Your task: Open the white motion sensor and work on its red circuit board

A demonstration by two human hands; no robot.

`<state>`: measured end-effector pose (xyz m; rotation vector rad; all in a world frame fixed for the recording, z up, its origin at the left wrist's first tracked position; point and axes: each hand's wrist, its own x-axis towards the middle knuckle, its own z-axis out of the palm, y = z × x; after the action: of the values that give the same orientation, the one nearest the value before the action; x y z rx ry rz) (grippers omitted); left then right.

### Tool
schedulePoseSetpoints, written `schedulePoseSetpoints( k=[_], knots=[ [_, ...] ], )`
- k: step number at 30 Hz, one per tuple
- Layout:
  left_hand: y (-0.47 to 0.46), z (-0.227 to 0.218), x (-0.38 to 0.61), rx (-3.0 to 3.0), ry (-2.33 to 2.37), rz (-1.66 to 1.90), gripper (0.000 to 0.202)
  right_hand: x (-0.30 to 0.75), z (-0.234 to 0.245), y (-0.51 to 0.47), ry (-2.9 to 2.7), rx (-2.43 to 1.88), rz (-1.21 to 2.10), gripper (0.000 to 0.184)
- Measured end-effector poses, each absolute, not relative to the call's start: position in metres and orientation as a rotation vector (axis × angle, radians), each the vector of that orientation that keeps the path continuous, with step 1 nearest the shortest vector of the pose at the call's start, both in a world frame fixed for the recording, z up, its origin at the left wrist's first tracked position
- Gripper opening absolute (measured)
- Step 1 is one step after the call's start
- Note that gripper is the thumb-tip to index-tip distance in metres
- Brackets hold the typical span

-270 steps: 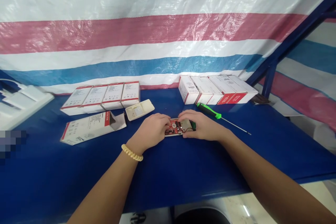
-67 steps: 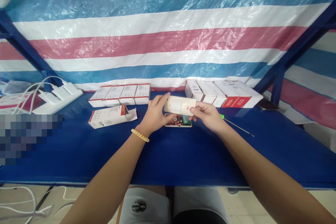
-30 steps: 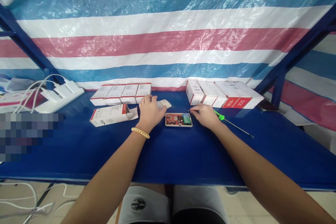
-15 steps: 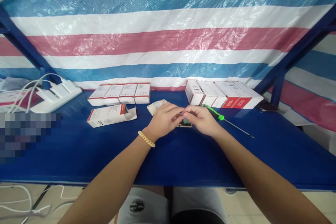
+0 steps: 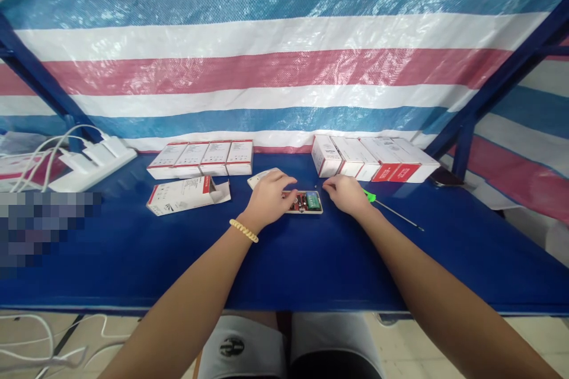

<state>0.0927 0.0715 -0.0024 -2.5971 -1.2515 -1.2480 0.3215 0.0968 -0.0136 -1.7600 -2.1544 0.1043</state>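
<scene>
A small white case (image 5: 322, 211) lies open side up on the blue table, with a red circuit board (image 5: 301, 200) and a green component (image 5: 313, 201) inside. My left hand (image 5: 269, 196) is over the case's left end, thumb and forefinger apart. Behind that hand a white cover (image 5: 256, 179) is partly hidden. My right hand (image 5: 347, 194) is right of the case, fingertips pinched together near the tabletop; what they hold, if anything, is too small to make out. A tiny pale piece (image 5: 315, 186) lies by those fingertips. Partly under my right hand is a green-handled screwdriver (image 5: 398, 215).
Several white-and-red boxes (image 5: 200, 160) stand in a row at the back left, and more boxes (image 5: 373, 160) at the back right. An opened box (image 5: 189, 194) lies in front of the left row. A power strip (image 5: 91, 172) with white plugs is at far left.
My hands have moved apart from above the case, the right one going right. The circuit board and green component now show more fully, and the right hand covers more of the screwdriver handle.
</scene>
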Motion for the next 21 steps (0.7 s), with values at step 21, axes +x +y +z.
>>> schedulePoseSetpoints(
  k=[21],
  knots=[
    [0.067, -0.001, 0.096, -2.666, -1.000, -1.444, 0.026, 0.291, 0.010, 0.070, -1.666, -1.066, 0.884, 0.034]
  ],
)
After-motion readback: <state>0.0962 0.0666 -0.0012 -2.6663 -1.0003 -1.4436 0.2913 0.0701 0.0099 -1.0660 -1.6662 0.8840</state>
